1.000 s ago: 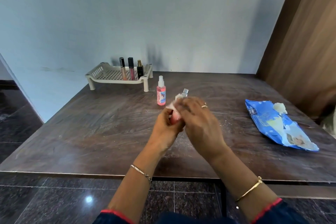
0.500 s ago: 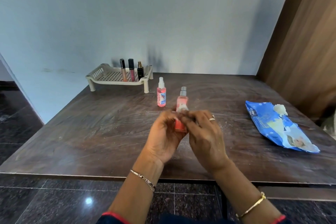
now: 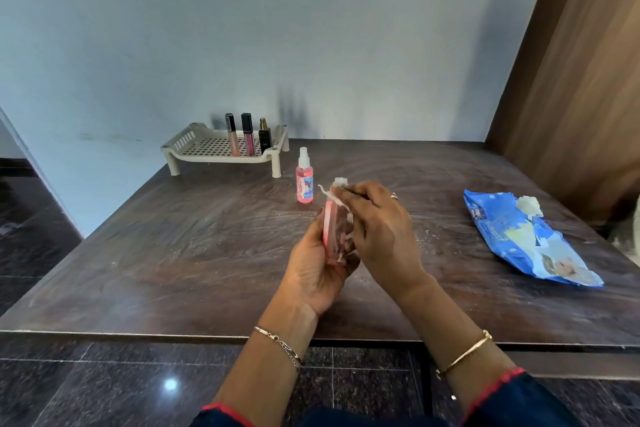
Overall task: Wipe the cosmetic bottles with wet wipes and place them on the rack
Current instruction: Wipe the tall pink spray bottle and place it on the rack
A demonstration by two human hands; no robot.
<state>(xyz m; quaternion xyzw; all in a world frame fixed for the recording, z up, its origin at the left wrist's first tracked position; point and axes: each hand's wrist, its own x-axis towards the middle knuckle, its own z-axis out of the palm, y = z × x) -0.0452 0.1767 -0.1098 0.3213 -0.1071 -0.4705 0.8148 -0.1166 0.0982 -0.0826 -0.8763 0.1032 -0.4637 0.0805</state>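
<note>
Shifted upward since half a second earlier: wet wipe (image 3: pixel 332 196), now at the cap. Item: pink bottle (image 3: pixel 327 230), held above table (image 3: pixel 173 253), lower body gripped by left hand (image 3: pixel 315 274); wipe pinched by right hand (image 3: pixel 377 229). Judged light, rigid, slippery once damp; best grasped mid-body.

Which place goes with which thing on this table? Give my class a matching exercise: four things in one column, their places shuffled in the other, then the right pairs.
Things
1. spray bottle with clear cap
2. blue wipes pack
3. black bottle
4. wet wipe

Places
A. upright on the rack
B. pinched in the right hand, against the pink bottle gripped by the left hand
C. standing on the table near the rack
D. lying at the table's right side

Pairs: 1-C, 2-D, 3-A, 4-B
</note>
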